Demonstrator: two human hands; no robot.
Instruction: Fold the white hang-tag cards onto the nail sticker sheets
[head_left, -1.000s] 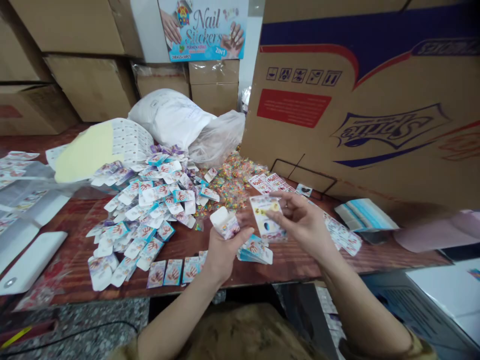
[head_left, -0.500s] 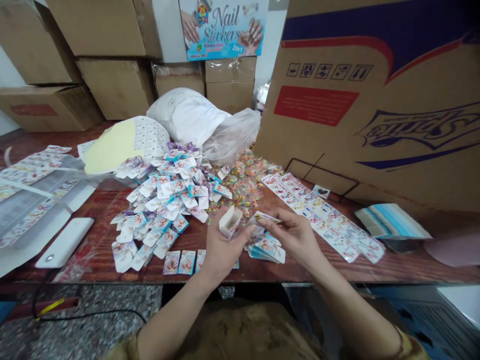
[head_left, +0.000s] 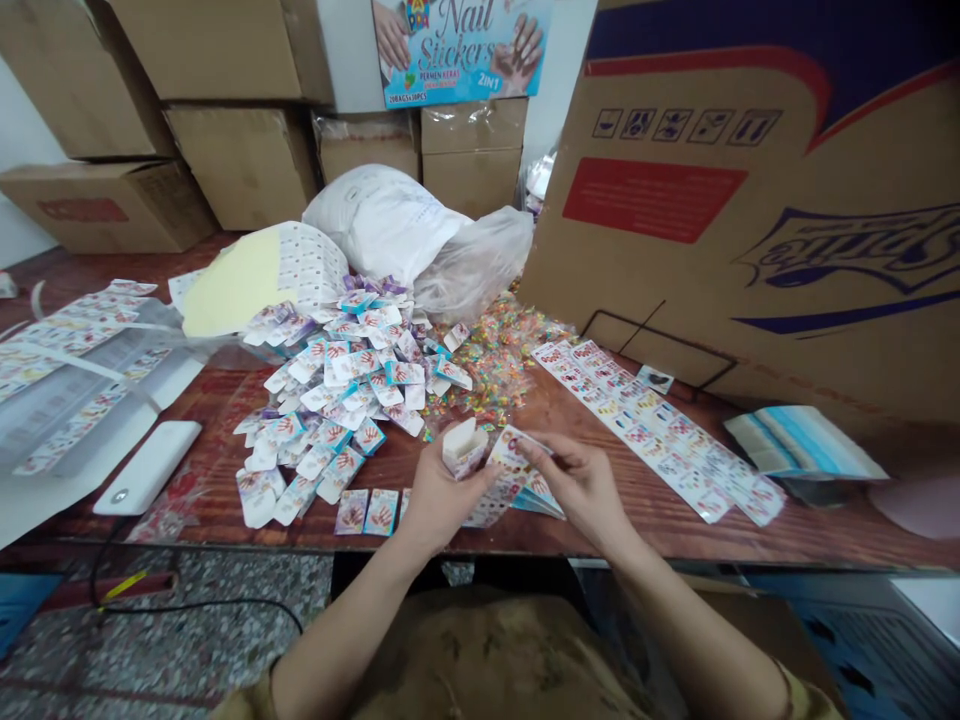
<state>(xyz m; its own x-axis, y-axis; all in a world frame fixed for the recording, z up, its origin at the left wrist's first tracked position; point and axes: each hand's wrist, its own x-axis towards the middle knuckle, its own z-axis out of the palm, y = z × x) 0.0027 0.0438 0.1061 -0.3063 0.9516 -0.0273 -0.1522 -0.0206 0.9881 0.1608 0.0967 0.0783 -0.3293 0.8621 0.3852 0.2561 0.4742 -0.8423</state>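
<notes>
Gently does it, with a light grip on both sides

A large carton (head_left: 660, 260) stands at the far right of the wooden table (head_left: 675, 535), with a white sack (head_left: 375, 220) at the far middle. Left of centre lies a heap of small printed boxes (head_left: 345, 390), many with flaps raised; to the right, long sticker strips (head_left: 645, 430) lie flat. Between them, the left hand (head_left: 442, 495) and right hand (head_left: 589, 490) work close together above the near edge.

The right hand pinches a patterned sticker sheet (head_left: 511, 450) by its upper right corner, thumb and fingers closed on it. The sheet slants just right of the open box (head_left: 463, 455), which the left hand wraps with curled fingers, mouth up and flap lifted. The left thumb lies at the sheet's lower left; whether it presses there cannot be told.

Holding the box by its sides, without squeezing, should keep its mouth square. The sheet looks thin, so steadying it with the left thumb and creasing it evenly would probably serve better than bending it by one corner, which could kink it.
</notes>
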